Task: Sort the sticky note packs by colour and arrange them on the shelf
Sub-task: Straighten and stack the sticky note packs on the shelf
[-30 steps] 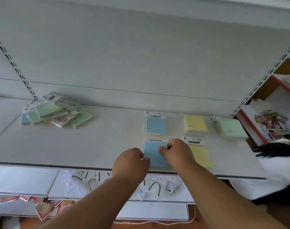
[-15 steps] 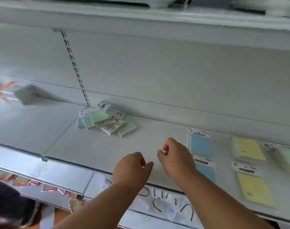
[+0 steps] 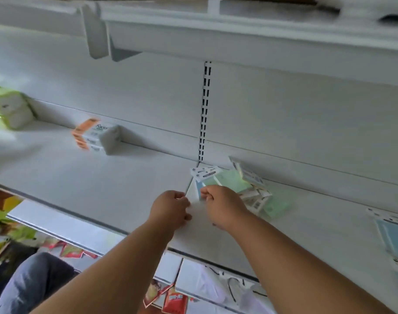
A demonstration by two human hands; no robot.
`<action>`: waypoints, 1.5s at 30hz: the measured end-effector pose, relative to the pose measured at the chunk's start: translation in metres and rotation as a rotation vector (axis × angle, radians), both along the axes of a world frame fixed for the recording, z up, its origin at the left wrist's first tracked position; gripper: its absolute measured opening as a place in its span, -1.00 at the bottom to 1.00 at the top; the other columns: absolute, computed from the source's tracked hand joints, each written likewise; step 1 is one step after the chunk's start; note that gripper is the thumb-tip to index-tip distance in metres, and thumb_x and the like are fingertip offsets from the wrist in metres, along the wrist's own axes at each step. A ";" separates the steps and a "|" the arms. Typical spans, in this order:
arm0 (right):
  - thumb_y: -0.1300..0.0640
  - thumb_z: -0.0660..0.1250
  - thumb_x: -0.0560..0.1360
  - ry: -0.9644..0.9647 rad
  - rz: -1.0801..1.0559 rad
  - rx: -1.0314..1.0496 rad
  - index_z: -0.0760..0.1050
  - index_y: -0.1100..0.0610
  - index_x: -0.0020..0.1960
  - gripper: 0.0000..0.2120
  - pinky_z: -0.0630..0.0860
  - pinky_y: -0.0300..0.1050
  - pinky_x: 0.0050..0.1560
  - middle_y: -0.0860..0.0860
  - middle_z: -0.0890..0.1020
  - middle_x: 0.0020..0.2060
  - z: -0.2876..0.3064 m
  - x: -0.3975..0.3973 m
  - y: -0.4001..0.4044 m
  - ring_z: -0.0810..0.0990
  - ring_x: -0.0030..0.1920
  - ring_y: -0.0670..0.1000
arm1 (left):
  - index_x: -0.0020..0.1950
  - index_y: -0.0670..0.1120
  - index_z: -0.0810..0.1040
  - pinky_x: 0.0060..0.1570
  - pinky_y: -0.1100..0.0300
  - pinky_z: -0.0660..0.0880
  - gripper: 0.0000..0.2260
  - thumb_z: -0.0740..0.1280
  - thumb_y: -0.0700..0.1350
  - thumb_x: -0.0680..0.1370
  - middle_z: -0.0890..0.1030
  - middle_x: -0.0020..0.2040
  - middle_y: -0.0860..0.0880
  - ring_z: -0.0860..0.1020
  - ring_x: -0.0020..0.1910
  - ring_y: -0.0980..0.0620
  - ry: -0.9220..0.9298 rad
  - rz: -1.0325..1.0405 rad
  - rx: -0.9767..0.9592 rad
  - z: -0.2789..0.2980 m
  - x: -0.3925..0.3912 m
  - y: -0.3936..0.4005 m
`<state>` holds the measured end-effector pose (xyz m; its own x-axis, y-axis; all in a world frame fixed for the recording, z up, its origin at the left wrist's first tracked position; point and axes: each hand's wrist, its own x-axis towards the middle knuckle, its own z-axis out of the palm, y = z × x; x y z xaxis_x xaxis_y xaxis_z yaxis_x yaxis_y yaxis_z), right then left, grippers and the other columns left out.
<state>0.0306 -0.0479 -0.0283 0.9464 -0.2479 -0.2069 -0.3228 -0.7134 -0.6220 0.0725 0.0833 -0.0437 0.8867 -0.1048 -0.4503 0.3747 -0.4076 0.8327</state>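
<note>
Much of the heap of sticky note packs [image 3: 238, 185] is hard to read: the packs overlap at angles, several are blurred, and the right hand [image 3: 223, 207] covers the heap's near-left part, so an exact count cannot be made. At least two green packs, one pale blue pack [image 3: 199, 190] and a few white header cards show. The heap lies toward the back of the shelf [image 3: 125, 184], just right of the seam between two shelf boards and below the slotted upright [image 3: 204, 109] on the back wall.

At the frame's right edge a second blue pack [image 3: 395, 236] lies flat near the shelf's front edge, cut off by the frame, with one more pack below it barely visible.

The right hand's fingers [image 3: 207, 193] are curled in, thumb and forefinger tips pinched close together right at the near edge of the pale blue pack; whether they actually have it cannot be told. The left hand [image 3: 170, 209] sits just left of the seam, fingers loosely curled with nothing in them, apart from the heap.

On the left board, well apart from the heap, stand two other goods: one orange-and-white tissue pack [image 3: 96, 138] by the back wall and one blurred green-and-white package [image 3: 9, 109] at the far left, partly cut off.
</note>
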 end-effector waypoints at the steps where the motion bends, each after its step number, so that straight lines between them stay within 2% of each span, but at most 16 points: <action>1: 0.26 0.11 0.50 0.031 -0.002 -0.010 0.55 0.15 0.11 -0.70 0.59 0.11 0.02 0.09 0.62 0.13 0.001 0.006 0.001 0.62 -0.01 0.23 | -0.16 -0.08 0.55 -0.23 0.05 0.52 -0.87 0.25 -0.26 0.51 0.68 -0.16 -0.17 0.62 -0.38 -0.13 0.032 0.006 -0.063 0.002 0.007 0.000; 3: 0.27 0.11 0.47 0.065 -0.043 -0.010 0.53 0.17 0.09 -0.71 0.60 0.17 -0.03 0.14 0.61 0.12 0.000 0.013 -0.001 0.62 -0.07 0.28 | -0.22 -0.08 0.52 -0.19 0.01 0.57 -0.81 0.22 -0.28 0.52 0.67 -0.12 -0.19 0.63 -0.37 -0.15 0.051 -0.016 -0.125 0.005 0.016 -0.006; 6: 0.21 0.10 0.52 0.083 -0.101 0.029 0.50 -0.02 0.25 -0.61 0.59 0.15 0.05 0.02 0.57 0.22 -0.005 0.012 -0.003 0.59 0.05 0.19 | -0.25 -0.02 0.47 -0.10 -0.10 0.64 -0.78 0.21 -0.28 0.54 0.68 -0.11 -0.15 0.66 -0.37 -0.13 0.032 -0.060 -0.109 0.007 0.026 -0.014; 9: 0.25 0.09 0.52 0.088 -0.119 0.053 0.46 -0.05 0.32 -0.55 0.58 0.10 0.11 -0.03 0.53 0.28 -0.008 0.013 -0.004 0.55 0.12 0.11 | -0.22 -0.07 0.49 -0.21 0.01 0.64 -0.79 0.20 -0.30 0.54 0.68 -0.10 -0.17 0.63 -0.41 -0.10 0.093 -0.034 -0.166 0.007 0.035 -0.018; 12: 0.29 0.08 0.50 0.076 -0.145 0.126 0.44 -0.01 0.36 -0.51 0.52 -0.04 0.11 -0.06 0.53 0.30 -0.009 0.014 -0.002 0.53 0.02 0.02 | -0.17 -0.20 0.53 -0.45 0.21 0.45 -0.87 0.25 -0.25 0.56 0.66 -0.18 -0.16 0.52 -0.47 -0.01 0.230 0.094 -0.262 0.007 0.041 -0.021; 16: 0.29 0.08 0.49 0.044 -0.162 0.145 0.45 -0.02 0.35 -0.50 0.55 0.02 0.13 -0.07 0.54 0.29 -0.010 0.006 0.001 0.56 0.01 0.06 | -0.13 -0.23 0.52 -0.46 0.23 0.31 -0.87 0.30 -0.19 0.57 0.64 -0.22 -0.15 0.43 -0.51 0.02 0.332 0.161 -0.333 0.001 0.043 -0.026; 20: 0.33 0.04 0.51 0.028 -0.236 0.284 0.46 -0.03 0.31 -0.51 0.51 -0.16 -0.33 -0.16 0.57 0.20 -0.005 0.001 -0.008 0.49 -0.34 -0.02 | -0.12 -0.19 0.53 -0.52 0.29 0.29 -0.91 0.30 -0.20 0.57 0.61 -0.25 -0.08 0.36 -0.51 0.08 0.397 0.158 -0.377 0.001 0.044 -0.040; 23: 0.34 0.02 0.52 0.035 -0.286 0.387 0.52 -0.01 0.21 -0.55 0.45 -0.22 -0.43 -0.15 0.61 0.12 -0.001 -0.004 -0.014 0.45 -0.43 -0.02 | -0.15 -0.20 0.54 -0.51 0.28 0.26 -0.93 0.33 -0.25 0.53 0.51 -0.32 -0.08 0.31 -0.49 0.05 0.414 0.129 -0.344 0.004 0.042 -0.053; 26: 0.34 0.01 0.53 0.027 -0.298 0.409 0.54 -0.02 0.18 -0.55 0.41 -0.23 -0.42 -0.16 0.64 0.08 -0.003 -0.012 -0.021 0.43 -0.46 -0.01 | -0.19 -0.18 0.53 -0.44 0.24 0.29 -0.95 0.36 -0.26 0.48 0.45 -0.32 -0.10 0.33 -0.44 0.00 0.312 0.079 -0.230 0.002 0.038 -0.059; 31: 0.32 0.02 0.52 0.039 -0.228 0.424 0.55 -0.07 0.17 -0.54 0.31 -0.32 -0.56 -0.18 0.66 0.06 -0.003 -0.025 -0.035 0.43 -0.51 -0.05 | -0.10 -0.12 0.58 -0.34 0.15 0.41 -0.95 0.34 -0.17 0.53 0.61 -0.29 -0.15 0.50 -0.35 -0.10 0.093 0.021 -0.140 -0.001 0.017 -0.064; 35: 0.27 0.06 0.55 0.026 -0.133 0.389 0.54 -0.02 0.15 -0.63 0.29 -0.33 -0.58 -0.18 0.64 0.07 -0.003 -0.031 -0.044 0.42 -0.55 -0.05 | -0.10 -0.12 0.60 -0.37 0.16 0.47 -0.84 0.25 -0.11 0.53 0.64 -0.23 -0.13 0.55 -0.32 -0.09 -0.131 0.184 0.096 -0.006 -0.005 -0.051; 37: 0.19 0.12 0.59 0.005 -0.091 0.372 0.54 -0.03 0.09 -0.74 0.32 -0.30 -0.55 -0.14 0.64 0.05 -0.004 -0.032 -0.046 0.44 -0.53 -0.03 | -0.03 -0.09 0.57 -0.40 0.21 0.42 -0.85 0.23 -0.09 0.55 0.62 -0.15 -0.08 0.54 -0.25 -0.03 -0.173 0.298 0.156 -0.009 -0.020 -0.034; 39: 0.12 0.23 0.56 -0.017 -0.068 0.367 0.55 -0.01 0.08 -0.84 0.35 -0.28 -0.51 -0.07 0.64 -0.01 -0.009 -0.033 -0.044 0.46 -0.49 -0.05 | -0.01 -0.06 0.54 -0.30 0.16 0.48 -0.87 0.22 -0.08 0.56 0.59 -0.13 -0.03 0.52 -0.20 0.00 -0.210 0.378 0.209 -0.010 -0.039 -0.018; 41: 0.05 0.32 0.52 -0.043 -0.045 0.381 0.54 0.03 0.16 -0.77 0.39 -0.27 -0.43 -0.06 0.63 0.00 -0.012 -0.035 -0.038 0.46 -0.43 -0.09 | -0.02 -0.03 0.52 -0.18 0.07 0.55 -0.90 0.22 -0.09 0.55 0.57 -0.16 0.02 0.52 -0.18 0.00 -0.252 0.441 0.225 -0.007 -0.059 -0.005; 43: -0.02 0.38 0.48 -0.087 -0.015 0.396 0.55 0.04 0.13 -0.73 0.45 -0.20 -0.28 -0.04 0.65 -0.02 -0.013 -0.039 -0.033 0.45 -0.39 -0.11 | -0.02 -0.01 0.53 -0.21 0.11 0.52 -0.92 0.25 -0.10 0.56 0.56 -0.17 0.05 0.52 -0.19 0.04 -0.282 0.441 0.189 -0.004 -0.080 0.001; 45: -0.04 0.40 0.46 -0.140 -0.026 0.413 0.58 0.05 -0.02 -0.81 0.44 -0.13 -0.24 -0.04 0.65 -0.19 -0.011 -0.049 -0.033 0.44 -0.40 -0.08 | -0.04 0.00 0.54 -0.30 0.17 0.45 -0.94 0.28 -0.10 0.56 0.59 -0.16 0.02 0.52 -0.22 0.05 -0.281 0.350 0.128 -0.003 -0.099 -0.001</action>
